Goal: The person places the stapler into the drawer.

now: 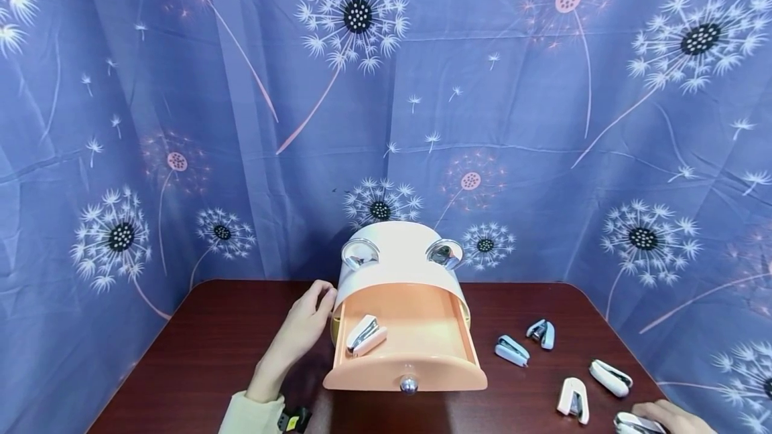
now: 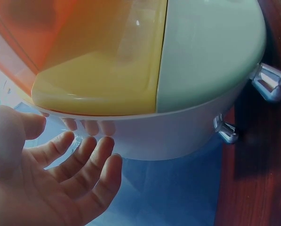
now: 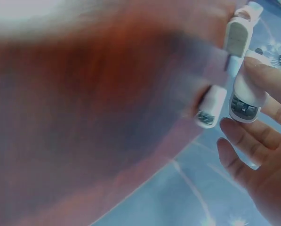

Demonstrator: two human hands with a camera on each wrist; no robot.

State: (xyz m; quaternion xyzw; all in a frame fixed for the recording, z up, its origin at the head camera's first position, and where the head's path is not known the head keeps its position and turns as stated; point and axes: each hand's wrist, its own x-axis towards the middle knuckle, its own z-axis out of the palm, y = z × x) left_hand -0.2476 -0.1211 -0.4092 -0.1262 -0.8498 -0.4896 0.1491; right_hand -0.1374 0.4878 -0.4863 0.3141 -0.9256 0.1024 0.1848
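At the lower right, my right hand (image 1: 678,416) pinches a white stapler (image 3: 249,89) between thumb and fingers; the head view's lower edge cuts both off. My left hand (image 1: 306,321) is at the left side of a white rounded cabinet (image 1: 395,253), its loosely bent fingers (image 2: 86,153) right by the white wall in the left wrist view. The cabinet's peach drawer (image 1: 405,374) is pulled out, with a round silver knob (image 1: 409,384) at its front. Inside the drawer, at its left, lies a pink and white stapler (image 1: 365,337).
On the dark red table (image 1: 181,353), right of the drawer, lie two blue staplers (image 1: 512,350), a pale pink stapler (image 1: 573,400) and a white stapler with a dark inside (image 1: 611,378). A blue dandelion-print curtain (image 1: 422,106) hangs behind the table and at its sides.
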